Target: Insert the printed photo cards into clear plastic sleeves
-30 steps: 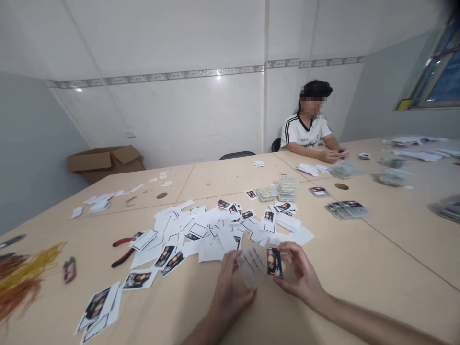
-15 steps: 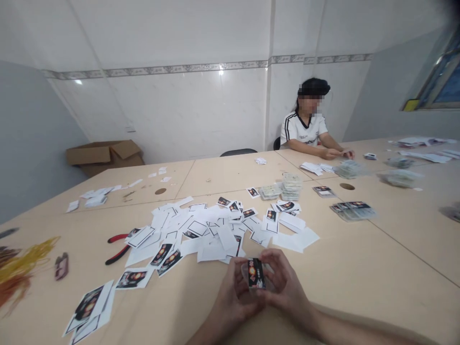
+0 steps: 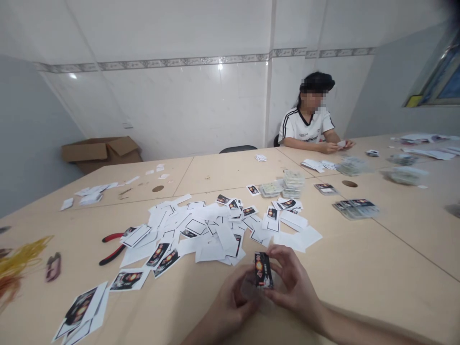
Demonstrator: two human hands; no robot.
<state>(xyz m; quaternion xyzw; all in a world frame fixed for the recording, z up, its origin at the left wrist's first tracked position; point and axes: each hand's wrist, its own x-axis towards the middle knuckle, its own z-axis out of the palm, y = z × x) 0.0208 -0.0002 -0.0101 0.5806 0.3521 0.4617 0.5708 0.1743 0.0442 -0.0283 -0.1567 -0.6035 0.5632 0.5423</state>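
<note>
Close to the table's near edge, my left hand point(image 3: 232, 304) is curled around a small clear plastic box point(image 3: 250, 289), whose outline is partly blurred and hidden by fingers. My right hand point(image 3: 296, 287) grips a black printed card point(image 3: 263, 270) by its right side, thumb below and fingers above. The card stands upright against the box's right part; whether it lies inside the box cannot be made out. Just beyond my hands spreads a loose heap of white paper slips point(image 3: 212, 235), some showing the same black print.
Red-handled pliers point(image 3: 113, 248), a pink clipper-like tool point(image 3: 53, 267) and yellow strands point(image 3: 27, 256) lie left. Stacked clear boxes point(image 3: 293, 184) and a row of boxes with black cards point(image 3: 355, 209) stand right. Across the table point(image 3: 377, 268) a co-worker point(image 3: 307, 127) handles a small paper.
The black card has shifted slightly right and up with my right hand, showing more of its face. My left hand has moved little. The co-worker's hands have raised a white paper.
</note>
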